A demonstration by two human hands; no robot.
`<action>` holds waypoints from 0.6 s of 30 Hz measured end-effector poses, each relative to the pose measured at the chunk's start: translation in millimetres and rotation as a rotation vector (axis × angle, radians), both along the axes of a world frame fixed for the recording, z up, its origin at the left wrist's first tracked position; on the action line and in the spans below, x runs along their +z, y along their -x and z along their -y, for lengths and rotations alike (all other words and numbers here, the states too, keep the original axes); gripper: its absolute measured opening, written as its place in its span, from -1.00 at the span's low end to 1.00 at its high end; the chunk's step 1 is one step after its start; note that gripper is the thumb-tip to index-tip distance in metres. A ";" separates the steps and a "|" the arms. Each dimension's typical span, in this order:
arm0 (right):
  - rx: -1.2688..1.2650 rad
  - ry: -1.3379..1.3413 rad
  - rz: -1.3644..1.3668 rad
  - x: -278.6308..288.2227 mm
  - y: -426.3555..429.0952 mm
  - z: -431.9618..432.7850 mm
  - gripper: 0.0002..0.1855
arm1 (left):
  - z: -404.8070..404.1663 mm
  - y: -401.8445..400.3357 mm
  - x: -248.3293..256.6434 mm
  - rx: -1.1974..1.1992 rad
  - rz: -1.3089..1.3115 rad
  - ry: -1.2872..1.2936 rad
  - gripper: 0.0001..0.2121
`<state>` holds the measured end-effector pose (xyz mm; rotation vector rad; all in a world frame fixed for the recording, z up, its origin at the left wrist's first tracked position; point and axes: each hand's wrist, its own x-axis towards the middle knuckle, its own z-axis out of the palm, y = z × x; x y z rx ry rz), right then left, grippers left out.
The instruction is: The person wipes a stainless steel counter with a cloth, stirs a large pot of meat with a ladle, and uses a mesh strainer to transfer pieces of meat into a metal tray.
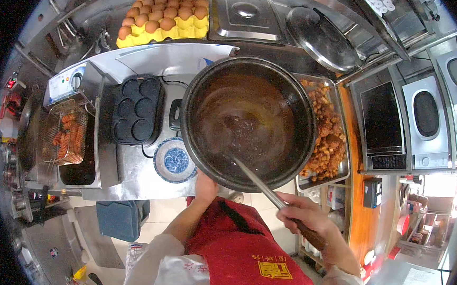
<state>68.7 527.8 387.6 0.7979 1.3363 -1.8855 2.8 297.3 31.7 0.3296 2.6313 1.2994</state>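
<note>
A large black pot (188, 147) stands before me, with dark brown liquid (250, 112) inside. My right hand (307, 215) grips a long-handled metal utensil, likely a ladle (257, 180). Its shaft slants down over the near rim, and its lower end is hidden in the liquid. At the pot's near left side is my left hand (206, 186), its fingers out of sight behind the rim. A blue-and-white patterned bowl (175, 160) sits just left of that hand. Fried brown pieces (324, 137) lie in a metal tray (344, 166) close to the pot's right side.
A black pan with round wells (137, 110) and a fryer (111, 142) stand left; its wire basket (55, 118) holds spiral pieces. Behind are eggs (170, 9) in yellow trays (193, 27), a lidded steel container (245, 14) and a round lid (323, 38). A microwave (381, 117) stands right.
</note>
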 end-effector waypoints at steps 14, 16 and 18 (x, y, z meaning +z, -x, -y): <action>0.445 -0.932 -0.568 -66.7 52.5 -10.5 -0.37 | 22.6 -32.4 33.6 0.044 0.197 0.059 -0.66; 0.442 -0.898 -0.565 -66.2 56.1 -15.2 -0.37 | 41.1 -45.8 22.9 0.194 0.391 -0.268 -0.67; 0.386 -0.757 -0.457 -55.9 61.9 -18.0 -0.39 | 60.5 -51.6 50.3 0.428 0.704 -0.627 -0.69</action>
